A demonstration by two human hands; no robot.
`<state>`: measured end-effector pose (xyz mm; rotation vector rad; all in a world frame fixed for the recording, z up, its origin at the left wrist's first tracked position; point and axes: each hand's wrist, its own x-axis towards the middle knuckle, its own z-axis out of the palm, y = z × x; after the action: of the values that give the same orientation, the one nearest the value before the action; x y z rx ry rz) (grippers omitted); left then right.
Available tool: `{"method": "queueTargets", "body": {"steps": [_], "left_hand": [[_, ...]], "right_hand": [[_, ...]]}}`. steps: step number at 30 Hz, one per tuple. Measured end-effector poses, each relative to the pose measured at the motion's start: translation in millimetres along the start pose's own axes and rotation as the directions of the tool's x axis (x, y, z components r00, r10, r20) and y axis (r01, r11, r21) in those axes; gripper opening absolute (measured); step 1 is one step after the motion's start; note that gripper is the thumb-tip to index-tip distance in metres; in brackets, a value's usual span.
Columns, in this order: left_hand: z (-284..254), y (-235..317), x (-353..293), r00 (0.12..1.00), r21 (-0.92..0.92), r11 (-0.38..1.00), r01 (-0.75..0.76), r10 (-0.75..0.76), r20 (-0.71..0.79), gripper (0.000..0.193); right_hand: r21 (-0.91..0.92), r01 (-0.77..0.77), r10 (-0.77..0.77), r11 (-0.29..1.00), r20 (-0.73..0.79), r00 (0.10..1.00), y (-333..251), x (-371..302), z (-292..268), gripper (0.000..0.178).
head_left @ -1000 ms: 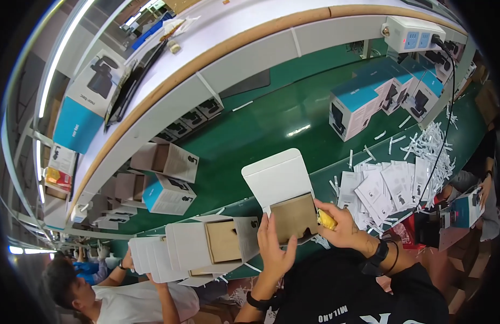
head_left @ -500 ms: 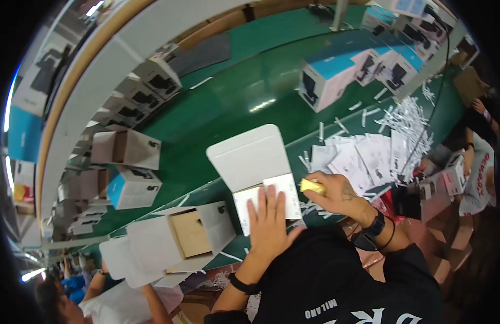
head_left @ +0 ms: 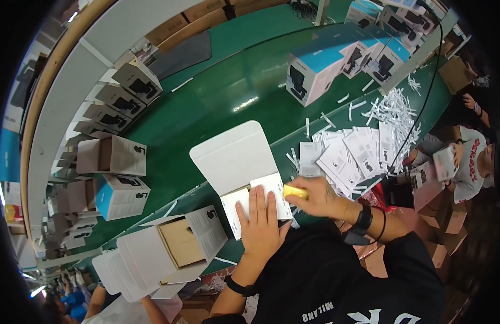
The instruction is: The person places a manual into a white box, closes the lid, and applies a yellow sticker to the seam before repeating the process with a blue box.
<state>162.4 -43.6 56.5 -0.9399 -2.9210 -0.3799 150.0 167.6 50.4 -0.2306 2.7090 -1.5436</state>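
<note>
A white cardboard box [head_left: 236, 162] lies on the green table with its big lid flap open and tilted back. My left hand [head_left: 261, 218] presses flat, fingers spread, on the box's inner white flaps [head_left: 277, 186]. My right hand [head_left: 315, 197] is at the box's right edge, closed around a small yellow object [head_left: 295, 191]. A black watch is on my right wrist and a dark band on my left.
Another open white box with a brown insert [head_left: 177, 245] sits to the left. White leaflets [head_left: 352, 151] and paper strips lie to the right. Blue-and-white product boxes [head_left: 317, 67] stand farther back, more boxes [head_left: 112, 156] at left. A seated person [head_left: 469, 159] is at the right.
I lowered the box from in front of me onto the table. My left hand now presses its flaps down, and my right hand stays at its right edge with the yellow object.
</note>
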Motion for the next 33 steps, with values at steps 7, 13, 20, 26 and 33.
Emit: {"method": "queueTargets", "body": {"steps": [7, 13, 20, 26, 33], "left_hand": [[7.0, 1.9, -11.1, 1.0, -0.043, 0.999, -0.001, 0.0, -0.024, 0.086], [5.2, -7.1, -14.6, 0.994, -0.08, 0.997, -0.013, 0.004, -0.105, 0.084], [23.6, -26.5, -30.8, 0.935, -0.05, 0.986, -0.157, 0.132, -0.33, 0.061], [37.0, -29.8, -34.3, 0.823, -0.033, 0.955, -0.294, 0.236, -0.517, 0.03], [33.9, -33.3, -36.8, 0.787, -0.069, 0.952, -0.298, 0.204, -0.581, 0.022]], "right_hand": [[-0.219, 0.361, -0.38, 0.906, -0.047, 0.924, -9.8, -3.1, 13.5, 0.019], [0.431, -0.278, 0.026, 0.858, 0.505, 0.863, -12.1, -16.6, -16.9, 0.019], [0.021, -0.095, 0.05, 0.995, 0.725, 0.687, -61.8, 2.0, -71.8, 0.025], [-0.206, 0.328, -0.245, 0.922, 0.345, 0.906, -86.2, 47.6, 45.6, 0.022], [-0.39, 0.204, -0.053, 0.898, 0.365, 0.929, -93.3, 63.7, 83.6, 0.026]]}}
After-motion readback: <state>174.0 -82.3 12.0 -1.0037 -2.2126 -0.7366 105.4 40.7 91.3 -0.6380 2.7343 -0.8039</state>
